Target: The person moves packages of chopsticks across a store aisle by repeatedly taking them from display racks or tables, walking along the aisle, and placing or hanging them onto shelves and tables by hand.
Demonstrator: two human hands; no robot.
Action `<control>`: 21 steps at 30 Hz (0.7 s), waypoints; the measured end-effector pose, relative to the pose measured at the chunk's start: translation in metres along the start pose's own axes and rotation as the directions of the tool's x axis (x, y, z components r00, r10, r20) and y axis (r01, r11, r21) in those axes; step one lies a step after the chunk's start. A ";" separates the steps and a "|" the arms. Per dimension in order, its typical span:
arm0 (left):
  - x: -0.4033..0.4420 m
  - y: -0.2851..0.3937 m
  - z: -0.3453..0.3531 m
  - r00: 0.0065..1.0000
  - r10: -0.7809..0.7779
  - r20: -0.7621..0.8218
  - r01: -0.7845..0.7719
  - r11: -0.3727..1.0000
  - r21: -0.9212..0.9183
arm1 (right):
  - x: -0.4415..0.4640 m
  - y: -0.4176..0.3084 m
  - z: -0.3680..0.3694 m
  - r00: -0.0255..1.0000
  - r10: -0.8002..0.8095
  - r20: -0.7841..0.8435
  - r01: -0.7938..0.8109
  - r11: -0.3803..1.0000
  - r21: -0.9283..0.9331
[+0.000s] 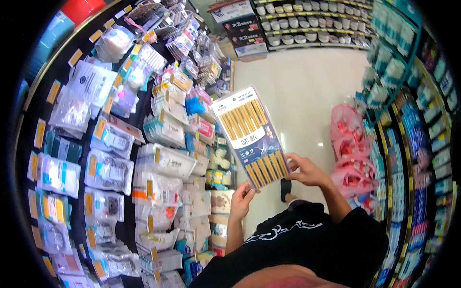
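A flat package of bamboo chopsticks [250,139] is held up in the middle of the view, tilted to the left, with its printed front facing the camera. My left hand [241,199] grips its lower left corner, the thumb on the front. At the lower right edge, my right hand [303,170] holds the package between thumb and fingers. Parts of the fingers of both hands are hidden behind it.
On the left, hanging packets [165,161] fill a tall rack. Bowls [297,23] line shelves at the back beside stacked boxes [242,29]. Pink bags [348,149] stand along the right shelving [406,158]. Pale floor [297,81] lies between the racks.
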State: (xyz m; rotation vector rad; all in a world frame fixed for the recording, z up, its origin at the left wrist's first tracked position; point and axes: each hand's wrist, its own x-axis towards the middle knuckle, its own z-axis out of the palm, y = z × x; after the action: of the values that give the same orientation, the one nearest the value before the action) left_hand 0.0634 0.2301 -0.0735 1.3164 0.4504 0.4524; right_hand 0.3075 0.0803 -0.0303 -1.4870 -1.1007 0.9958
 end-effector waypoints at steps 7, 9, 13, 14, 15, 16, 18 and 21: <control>0.160 0.072 -0.060 0.994 0.074 -0.075 -0.050 0.957 0.286 | 0.161 -0.034 -0.062 0.999 -0.044 0.015 0.046 0.983 -0.176; 0.202 0.088 -0.069 0.985 0.128 -0.115 -0.092 0.957 0.274 | 0.200 -0.041 -0.075 0.996 -0.086 -0.003 0.084 0.978 -0.190; 0.276 0.064 -0.105 0.976 0.106 -0.188 -0.058 0.968 0.243 | 0.265 -0.029 -0.091 0.999 -0.037 0.039 0.042 0.990 -0.134; 0.293 0.055 -0.110 0.971 0.079 -0.226 -0.031 0.977 0.209 | 0.282 -0.022 -0.092 0.999 -0.012 0.037 0.015 0.995 -0.096; 0.313 0.046 -0.116 0.964 0.053 -0.260 -0.007 0.985 0.172 | 0.299 -0.018 -0.095 0.999 0.011 0.041 -0.008 0.998 -0.065; 0.331 0.032 -0.130 0.969 0.058 -0.242 0.010 0.962 0.272 | 0.313 -0.014 -0.098 0.998 0.027 0.050 -0.024 0.998 -0.057; 0.371 0.020 -0.148 0.966 0.047 -0.254 0.028 0.959 0.282 | 0.355 -0.009 -0.108 0.996 0.060 0.060 -0.058 0.998 -0.037; 0.435 0.019 -0.182 0.977 0.011 -0.214 0.073 0.921 0.382 | 0.422 -0.004 -0.126 0.989 0.122 0.082 -0.122 0.993 -0.002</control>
State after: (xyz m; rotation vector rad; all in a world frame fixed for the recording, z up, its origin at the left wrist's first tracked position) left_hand 0.3222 0.6224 -0.1148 1.6484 0.7694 0.4965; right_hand 0.5320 0.4591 -0.0272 -1.5378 -1.0754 1.1513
